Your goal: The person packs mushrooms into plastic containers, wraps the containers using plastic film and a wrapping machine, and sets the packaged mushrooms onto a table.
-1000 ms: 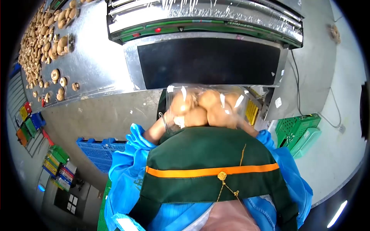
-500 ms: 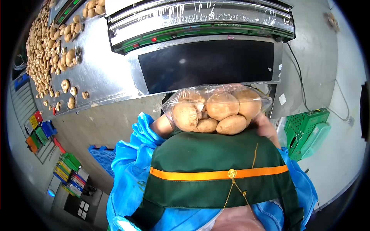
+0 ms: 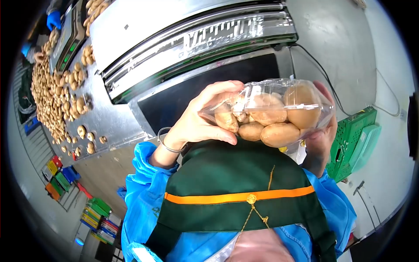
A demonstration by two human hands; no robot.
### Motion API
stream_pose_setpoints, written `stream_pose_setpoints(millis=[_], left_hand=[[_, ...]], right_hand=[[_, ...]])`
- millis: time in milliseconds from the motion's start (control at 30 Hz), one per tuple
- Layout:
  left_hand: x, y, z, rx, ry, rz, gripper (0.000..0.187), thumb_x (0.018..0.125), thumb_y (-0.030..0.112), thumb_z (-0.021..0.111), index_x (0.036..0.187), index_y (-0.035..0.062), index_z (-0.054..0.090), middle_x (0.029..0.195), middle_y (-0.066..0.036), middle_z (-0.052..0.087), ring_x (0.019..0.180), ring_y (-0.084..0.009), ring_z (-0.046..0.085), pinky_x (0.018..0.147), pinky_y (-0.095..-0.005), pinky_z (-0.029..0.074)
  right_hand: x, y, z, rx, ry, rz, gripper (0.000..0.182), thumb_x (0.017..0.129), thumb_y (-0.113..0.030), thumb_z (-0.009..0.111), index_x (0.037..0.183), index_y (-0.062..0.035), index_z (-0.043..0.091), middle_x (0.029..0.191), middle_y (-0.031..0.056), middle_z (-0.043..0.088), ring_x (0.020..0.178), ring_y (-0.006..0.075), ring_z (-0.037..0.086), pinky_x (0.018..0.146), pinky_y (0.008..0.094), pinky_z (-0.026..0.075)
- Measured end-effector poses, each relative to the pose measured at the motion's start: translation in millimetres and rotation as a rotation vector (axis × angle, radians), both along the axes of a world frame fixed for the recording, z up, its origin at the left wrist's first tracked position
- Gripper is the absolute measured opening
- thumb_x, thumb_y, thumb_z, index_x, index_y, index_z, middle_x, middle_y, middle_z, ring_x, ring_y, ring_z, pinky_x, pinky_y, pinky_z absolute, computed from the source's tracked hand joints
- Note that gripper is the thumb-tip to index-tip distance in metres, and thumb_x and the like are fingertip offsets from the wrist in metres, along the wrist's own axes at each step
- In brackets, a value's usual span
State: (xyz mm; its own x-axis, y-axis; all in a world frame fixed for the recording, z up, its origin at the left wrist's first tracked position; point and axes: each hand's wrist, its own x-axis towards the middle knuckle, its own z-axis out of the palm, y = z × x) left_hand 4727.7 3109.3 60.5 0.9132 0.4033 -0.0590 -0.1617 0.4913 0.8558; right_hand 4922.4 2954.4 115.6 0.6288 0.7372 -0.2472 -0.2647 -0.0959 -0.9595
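A clear film-wrapped pack of brown mushrooms (image 3: 279, 134) is held up in front of my green apron (image 3: 240, 166). My left hand (image 3: 203, 115), with a bracelet at the wrist, grips the pack's left end, thumb below and fingers above. At the opposite end, my right hand (image 3: 322, 135) closes around the pack, its fingers partly hidden behind the film. Loose film sticks out at both ends. Just beyond the pack lies the black plate (image 3: 174, 96) of a film-wrapping machine (image 3: 200, 43).
Loose mushrooms (image 3: 52, 100) cover the steel table's left side, beside a second machine (image 3: 67, 39). Another person's blue-gloved hand (image 3: 54, 19) and a hand (image 3: 38, 56) show there. Green crates (image 3: 353, 144) stand at right, near a black cable (image 3: 325, 65).
The pack has moved up and to the right, tilting slightly. My left hand has come into fuller view around its end. The whole view has also turned, and another person's hands now show at upper left.
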Motion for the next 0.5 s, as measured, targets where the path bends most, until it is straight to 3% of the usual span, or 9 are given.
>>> stream_pose_setpoints(millis=[67,167,200,233,267,300,333,433,500], left_hand=[[21,-1,0,-0.005,-0.024,0.005,0.087,0.052,0.008,0.084,0.126,0.0026,0.037,0.13,-0.011,0.039,0.12,-0.0208,0.038,0.1,-0.0332,0.03],[72,-18,3,-0.056,0.072,0.04,0.092,0.059,0.011,0.081,0.132,0.0037,0.026,0.133,-0.01,0.032,0.122,-0.0203,0.032,0.1,-0.0355,0.029],[97,-32,6,-0.082,0.07,0.069,0.094,0.061,0.011,0.08,0.134,0.0038,0.022,0.136,-0.01,0.027,0.124,-0.0206,0.029,0.1,-0.0362,0.029],[118,-38,9,-0.155,0.073,0.032,0.094,0.064,0.013,0.078,0.135,0.0033,0.017,0.137,-0.012,0.023,0.125,-0.0228,0.028,0.1,-0.037,0.03],[136,-44,12,-0.226,0.081,-0.009,0.095,0.066,0.015,0.076,0.136,0.0029,0.013,0.138,-0.014,0.019,0.125,-0.025,0.027,0.099,-0.0377,0.03],[141,-37,2,0.359,0.145,-0.075,0.092,0.071,0.019,0.072,0.137,0.0025,0.01,0.136,-0.018,0.019,0.124,-0.0299,0.029,0.097,-0.0391,0.033],[149,-33,3,0.606,0.172,-0.055,0.087,0.073,0.023,0.071,0.135,0.0017,0.015,0.134,-0.019,0.022,0.122,-0.0326,0.031,0.094,-0.0396,0.035],[132,-22,-16,0.897,0.255,0.045,0.038,0.073,0.001,0.065,0.109,-0.0019,0.051,0.109,-0.019,0.052,0.099,-0.0321,0.053,0.083,-0.0343,0.044],[101,-18,-35,1.102,0.254,0.133,0.028,0.071,-0.004,0.061,0.099,-0.0023,0.056,0.093,-0.018,0.059,0.083,-0.0309,0.059,0.072,-0.0324,0.048]], right_hand=[[4,-2,-6,0.072,0.146,-0.12,0.08,0.057,-0.028,0.069,0.124,0.0039,0.038,0.12,0.013,0.048,0.111,0.0255,0.047,0.093,0.0358,0.037],[1,-32,-38,-0.167,0.202,0.201,0.064,0.067,-0.008,0.058,0.126,-0.001,0.036,0.12,0.0098,0.047,0.107,0.0243,0.05,0.087,0.0341,0.042],[7,-35,-50,-0.199,0.249,0.154,0.06,0.07,-0.001,0.055,0.126,-0.0026,0.035,0.12,0.0087,0.047,0.106,0.0239,0.05,0.085,0.0335,0.043],[12,-16,-48,-0.011,0.453,-0.246,0.067,0.069,0.002,0.063,0.128,-0.0041,0.032,0.118,0.009,0.045,0.099,0.0173,0.05,0.082,0.0314,0.044],[37,-21,-64,0.035,0.426,-0.363,0.049,0.079,-0.006,0.057,0.125,-0.0058,0.037,0.106,0.0055,0.055,0.086,0.0151,0.056,0.065,0.0292,0.048],[73,-26,-67,0.019,0.34,-0.348,0.044,0.082,-0.011,0.056,0.123,-0.007,0.039,0.103,0.0035,0.056,0.082,0.0134,0.056,0.062,0.0282,0.047],[115,-28,-70,0.049,0.398,-0.376,0.035,0.085,-0.017,0.054,0.117,-0.0089,0.043,0.099,0.0011,0.056,0.08,0.0123,0.056,0.059,0.0276,0.046],[261,-29,-107,0.142,0.279,-0.538,0.024,0.087,-0.024,0.054,0.107,-0.0121,0.049,0.091,-0.001,0.057,0.075,0.0104,0.055,0.055,0.0261,0.044],[386,-52,-168,0.138,0.217,-0.654,0.024,0.086,-0.024,0.056,0.105,-0.0119,0.049,0.089,-0.0001,0.058,0.075,0.0104,0.056,0.057,0.0264,0.044]])
